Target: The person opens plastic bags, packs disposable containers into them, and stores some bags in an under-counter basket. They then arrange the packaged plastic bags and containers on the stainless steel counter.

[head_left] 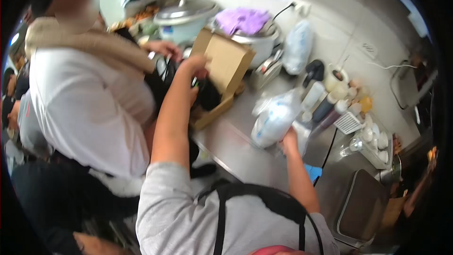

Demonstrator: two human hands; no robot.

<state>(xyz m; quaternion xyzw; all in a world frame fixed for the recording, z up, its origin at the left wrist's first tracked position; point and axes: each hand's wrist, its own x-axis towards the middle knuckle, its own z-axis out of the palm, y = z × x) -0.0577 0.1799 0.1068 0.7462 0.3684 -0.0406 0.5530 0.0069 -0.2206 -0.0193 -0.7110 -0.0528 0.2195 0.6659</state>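
My left hand (199, 66) reaches out over an open cardboard box (231, 68), with dark items (207, 95) inside it. Its fingers are smeared by motion, and I cannot tell whether they hold anything. On the right, my right hand (289, 142) is closed on the lower side of a clear plastic bag (276, 118) with white and bluish contents, just above the steel counter (236, 148). A co-worker's hand (165, 49) is close to the box, beyond my left hand.
A co-worker in a white shirt (89, 108) stands at my left. Behind the box are a large lidded pot (184, 12) and a purple cloth (243, 20) on another pot. Bottles (325, 106), a white basket (349, 123) and a dish rack (377, 151) line the right side.
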